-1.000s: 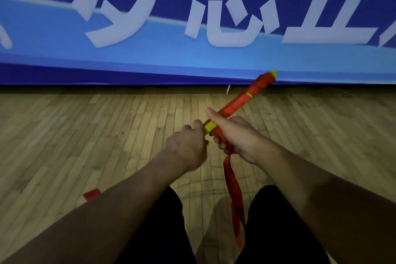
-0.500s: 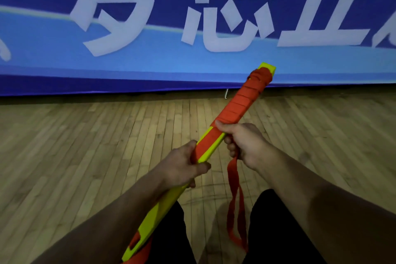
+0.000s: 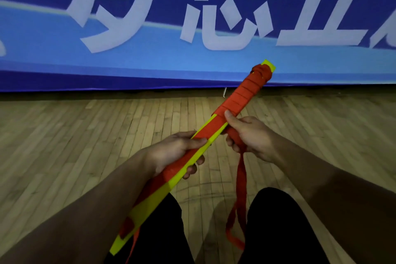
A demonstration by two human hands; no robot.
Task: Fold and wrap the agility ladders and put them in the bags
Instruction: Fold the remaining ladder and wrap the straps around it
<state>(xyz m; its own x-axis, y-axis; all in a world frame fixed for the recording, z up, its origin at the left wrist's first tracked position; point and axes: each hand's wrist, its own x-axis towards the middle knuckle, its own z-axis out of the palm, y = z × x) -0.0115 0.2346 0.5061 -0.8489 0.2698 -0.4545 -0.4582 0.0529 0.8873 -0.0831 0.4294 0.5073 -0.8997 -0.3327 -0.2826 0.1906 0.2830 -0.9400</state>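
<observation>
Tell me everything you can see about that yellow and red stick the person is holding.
The bundle of ladder rungs is a long, flat yellow stack, seemingly plastic, slanting from the lap up toward the blue banner. Red strap is wound in close turns round its far half, bunched near the tip. The left hand grips its middle; the right hand pinches the strap at the last turn. The strap's loose tail hangs between the knees. More red strap lies along its near half.
</observation>
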